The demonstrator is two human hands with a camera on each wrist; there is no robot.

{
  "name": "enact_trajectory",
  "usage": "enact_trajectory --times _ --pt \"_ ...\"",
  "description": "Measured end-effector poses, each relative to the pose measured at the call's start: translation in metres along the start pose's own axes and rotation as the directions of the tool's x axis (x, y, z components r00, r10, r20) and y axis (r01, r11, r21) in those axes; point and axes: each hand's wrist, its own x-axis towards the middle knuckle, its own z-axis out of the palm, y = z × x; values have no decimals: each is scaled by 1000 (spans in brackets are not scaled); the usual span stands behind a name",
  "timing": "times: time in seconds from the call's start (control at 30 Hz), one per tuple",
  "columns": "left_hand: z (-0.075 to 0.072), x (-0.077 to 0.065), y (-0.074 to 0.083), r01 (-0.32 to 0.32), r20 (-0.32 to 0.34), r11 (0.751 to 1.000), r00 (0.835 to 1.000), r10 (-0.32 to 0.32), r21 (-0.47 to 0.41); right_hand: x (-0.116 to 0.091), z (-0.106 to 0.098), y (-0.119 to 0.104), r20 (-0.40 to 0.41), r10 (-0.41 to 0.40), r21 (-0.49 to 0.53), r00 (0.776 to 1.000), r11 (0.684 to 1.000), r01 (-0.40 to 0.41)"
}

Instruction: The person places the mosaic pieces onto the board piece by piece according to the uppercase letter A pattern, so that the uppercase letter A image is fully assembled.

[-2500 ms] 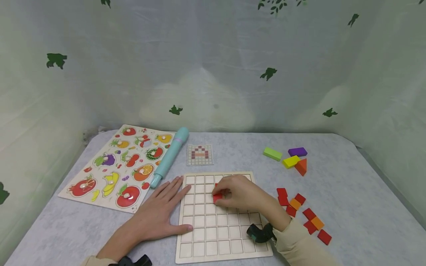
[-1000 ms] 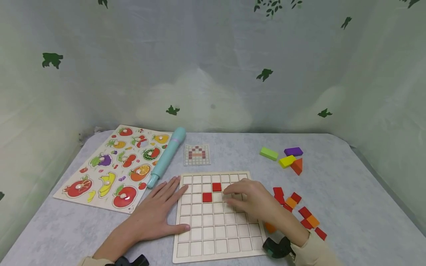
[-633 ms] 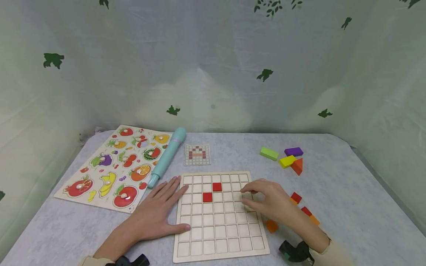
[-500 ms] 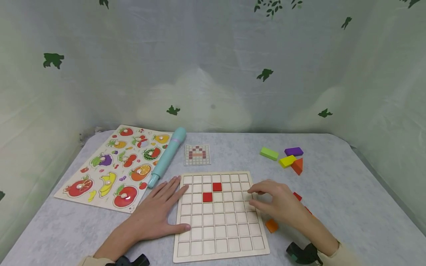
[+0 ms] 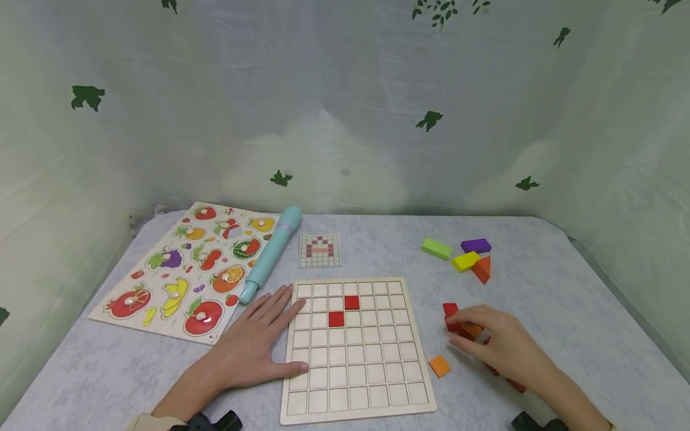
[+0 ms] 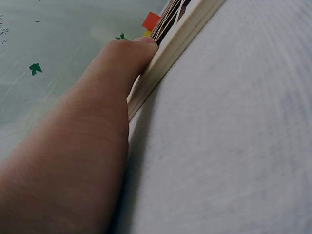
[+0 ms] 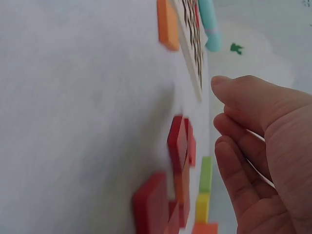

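Note:
My left hand (image 5: 259,347) lies spread at the left side of the wooden grid board (image 5: 356,374), its thumb on the board's edge. Two red square tiles (image 5: 351,302) sit in cells of the upper rows, diagonal to each other. Right of the board, my right hand (image 5: 498,341) is low over a cluster of red and orange tiles (image 5: 450,309), partly hiding them. In the right wrist view its thumb and curved fingers stand apart with nothing between them, beside the red tiles (image 7: 179,141). A single orange tile (image 5: 439,366) lies by the board's right edge.
A fruit puzzle board (image 5: 214,294) lies at the left, a teal rod (image 5: 272,254) along its right edge. A small pattern card (image 5: 319,251) lies behind the grid board. Green (image 5: 435,249), purple (image 5: 476,245), yellow (image 5: 465,261) and orange-red (image 5: 482,269) blocks sit back right.
My right hand has let go of a red tile on the board and moved right, over the loose tiles. The orange tile by the board has come into view. My left hand stays put.

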Motion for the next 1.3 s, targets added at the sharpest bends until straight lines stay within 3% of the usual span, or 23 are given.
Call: enact_trajectory --times 0.2,0.37,0.8,0.97,1.17,1.3 --pt "0 0 1 6 3 1000 1000 -6 -3 -17 -7 12 -29 5 -92 1000 996 -8" --pt "0 0 0 5 1 1000 1000 -5 -1 -30 -14 19 -19 71 -138 997 988 -73" --pt "0 -1 -1 4 -1 1000 1000 -4 -4 -61 -24 42 35 222 -128 975 968 -216" --pt "0 -1 -1 4 -1 1000 1000 -4 -10 -71 -28 48 46 201 -100 978 976 -196" --pt "-1 -1 0 2 3 1000 1000 -2 -13 -76 -34 56 163 194 -41 967 981 -190" --pt "-1 -1 0 3 6 1000 1000 -3 -15 -72 -32 60 167 113 -2 979 993 -115"
